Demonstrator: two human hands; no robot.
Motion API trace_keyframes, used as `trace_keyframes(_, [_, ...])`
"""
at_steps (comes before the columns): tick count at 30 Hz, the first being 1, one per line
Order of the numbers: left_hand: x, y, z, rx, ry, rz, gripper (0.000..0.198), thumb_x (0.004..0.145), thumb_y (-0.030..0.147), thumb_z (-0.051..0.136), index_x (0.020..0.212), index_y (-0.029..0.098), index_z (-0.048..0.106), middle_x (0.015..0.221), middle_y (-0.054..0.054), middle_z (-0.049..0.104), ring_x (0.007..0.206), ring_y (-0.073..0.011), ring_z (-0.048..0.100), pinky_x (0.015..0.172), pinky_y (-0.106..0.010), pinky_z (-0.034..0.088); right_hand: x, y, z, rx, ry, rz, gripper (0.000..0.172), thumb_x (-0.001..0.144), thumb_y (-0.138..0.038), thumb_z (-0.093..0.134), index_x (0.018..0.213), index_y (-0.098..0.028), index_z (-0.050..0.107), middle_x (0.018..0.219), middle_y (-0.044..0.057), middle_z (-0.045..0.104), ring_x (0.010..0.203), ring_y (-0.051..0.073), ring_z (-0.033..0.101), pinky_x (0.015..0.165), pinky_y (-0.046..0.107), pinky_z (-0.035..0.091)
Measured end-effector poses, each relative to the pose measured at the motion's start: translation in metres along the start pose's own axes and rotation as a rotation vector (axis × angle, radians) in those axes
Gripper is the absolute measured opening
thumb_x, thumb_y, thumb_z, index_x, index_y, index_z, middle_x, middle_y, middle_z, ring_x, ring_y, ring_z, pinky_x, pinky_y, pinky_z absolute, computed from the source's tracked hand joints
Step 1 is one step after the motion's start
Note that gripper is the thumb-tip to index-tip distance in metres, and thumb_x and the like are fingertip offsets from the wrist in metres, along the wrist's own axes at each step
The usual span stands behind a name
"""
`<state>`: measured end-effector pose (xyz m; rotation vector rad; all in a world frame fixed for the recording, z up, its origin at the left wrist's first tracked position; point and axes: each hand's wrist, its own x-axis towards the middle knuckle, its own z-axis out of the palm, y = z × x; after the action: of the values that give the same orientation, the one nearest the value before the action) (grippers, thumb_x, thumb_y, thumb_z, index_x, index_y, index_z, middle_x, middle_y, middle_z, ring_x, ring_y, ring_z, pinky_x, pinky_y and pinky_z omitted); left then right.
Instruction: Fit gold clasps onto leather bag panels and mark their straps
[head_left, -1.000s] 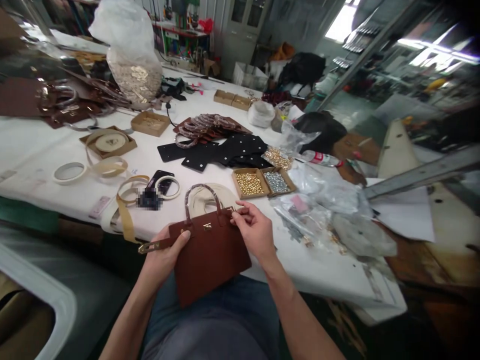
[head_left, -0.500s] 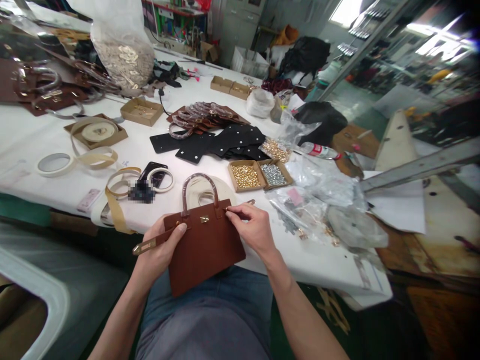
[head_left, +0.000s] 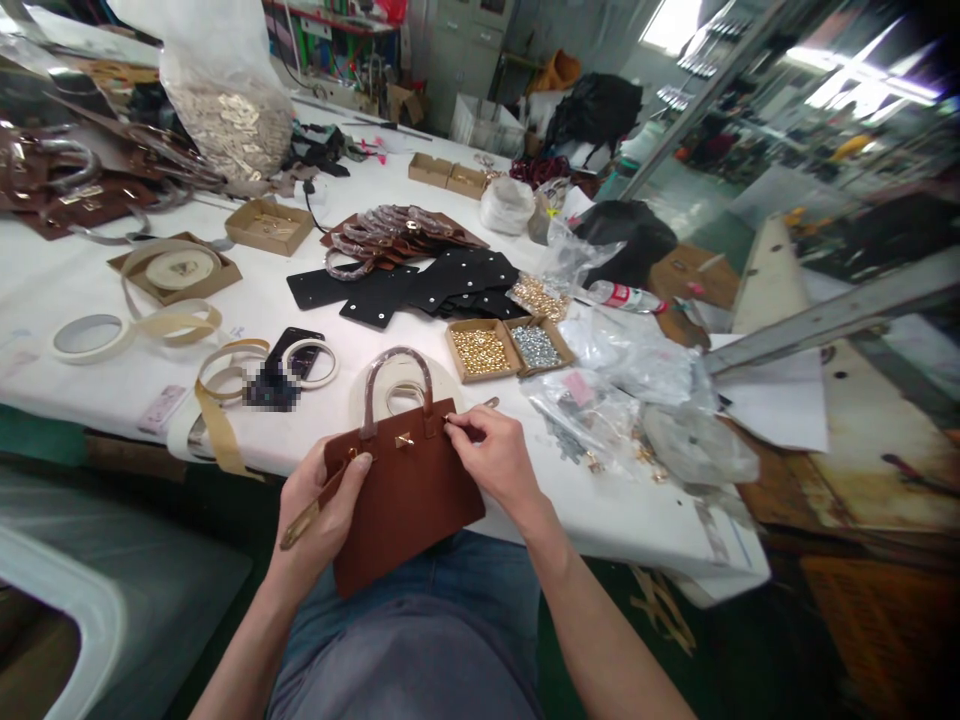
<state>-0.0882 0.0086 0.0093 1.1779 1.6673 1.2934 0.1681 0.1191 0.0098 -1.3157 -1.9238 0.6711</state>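
Note:
A brown handbag panel [head_left: 409,510] leans upright between my lap and the table edge. Its arched handle [head_left: 399,358] looks wrapped in clear film, and a gold clasp plate [head_left: 405,440] sits below it. My left hand [head_left: 326,505] grips the panel's left edge, thumb on the front beside a small stud. From that side a brown strap with a metal end [head_left: 302,522] sticks out across the hand. My right hand [head_left: 491,450] pinches at the upper right corner, by a small metal piece [head_left: 448,419]; the fingertips partly hide it. A strap end [head_left: 491,402] shows behind that hand.
Cardboard boxes of gold studs [head_left: 481,351] and silver studs [head_left: 535,346] stand beyond the panel. Black pieces [head_left: 442,285] and stacked brown handled panels [head_left: 405,235] lie behind. Tape rolls [head_left: 90,337] and a phone [head_left: 298,350] are left; plastic bags [head_left: 585,420] lie right.
The view has shifted slightly, so the table things sit a little further left. The metal-ended strap at my left hand has swung downward and inward. Both hands keep their places on the panel.

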Motion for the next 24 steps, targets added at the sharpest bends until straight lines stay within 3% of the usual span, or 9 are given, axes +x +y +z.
trace_keyframes(5, [-0.009,0.002,0.01,0.08,0.058,0.102,0.031,0.108,0.048,0.075,0.125,0.022,0.08,0.114,-0.007,0.085,0.098,-0.028,0.08,0.091,-0.035,0.061,0.002,-0.001,-0.001,-0.025,-0.024,-0.008,0.014,0.102,-0.019,0.075,0.097,-0.024,0.087,0.095,0.007,0.083,0.088,0.026,0.078,0.085,0.04,0.06])
trace_keyframes(13, [-0.021,-0.008,0.016,0.021,0.075,0.124,0.033,0.106,0.046,0.078,0.131,0.024,0.081,0.125,-0.008,0.085,0.109,-0.03,0.081,0.099,-0.036,0.063,0.004,-0.007,0.002,-0.19,-0.105,-0.051,0.02,0.102,-0.011,0.072,0.092,-0.024,0.084,0.096,0.006,0.08,0.09,0.025,0.076,0.086,0.037,0.058])
trace_keyframes(17, [-0.024,-0.01,0.017,0.022,0.056,0.114,0.035,0.105,0.048,0.079,0.131,0.024,0.081,0.124,-0.008,0.085,0.107,-0.0302,0.081,0.099,-0.037,0.063,0.001,-0.012,0.01,-0.342,-0.131,-0.057,0.022,0.106,-0.012,0.067,0.102,-0.024,0.085,0.101,0.007,0.077,0.094,0.025,0.075,0.085,0.036,0.057])
trace_keyframes(19, [-0.023,-0.008,0.015,0.021,0.066,0.103,0.034,0.105,0.049,0.079,0.128,0.024,0.081,0.119,-0.007,0.086,0.103,-0.0291,0.081,0.096,-0.036,0.062,-0.005,-0.01,0.012,-0.264,-0.109,-0.055,0.021,0.109,-0.017,0.068,0.11,-0.027,0.086,0.103,0.006,0.076,0.097,0.025,0.075,0.088,0.035,0.058])
trace_keyframes(21, [-0.02,-0.005,0.009,-0.009,0.069,0.066,0.035,0.105,0.051,0.079,0.127,0.023,0.08,0.114,-0.006,0.085,0.1,-0.0279,0.079,0.091,-0.034,0.062,-0.016,-0.005,0.012,-0.121,0.013,-0.004,0.02,0.109,-0.029,0.075,0.127,-0.03,0.084,0.104,0.005,0.074,0.094,0.023,0.073,0.089,0.035,0.059])
trace_keyframes(22, [-0.019,-0.003,0.006,-0.028,0.069,0.043,0.036,0.105,0.052,0.079,0.127,0.023,0.08,0.113,-0.006,0.085,0.1,-0.0278,0.079,0.09,-0.034,0.062,-0.022,-0.002,0.012,-0.06,0.129,0.053,0.034,0.106,-0.037,0.082,0.139,-0.03,0.08,0.107,0.005,0.073,0.092,0.023,0.071,0.09,0.036,0.06])
trace_keyframes(24, [-0.015,0.001,-0.001,-0.069,0.068,0.0,0.041,0.104,0.055,0.08,0.128,0.022,0.08,0.115,-0.006,0.086,0.102,-0.0287,0.079,0.089,-0.034,0.062,-0.035,0.005,0.009,0.025,0.38,0.221,0.085,0.09,-0.051,0.097,0.163,-0.028,0.062,0.122,0.008,0.072,0.095,0.024,0.069,0.09,0.038,0.062])
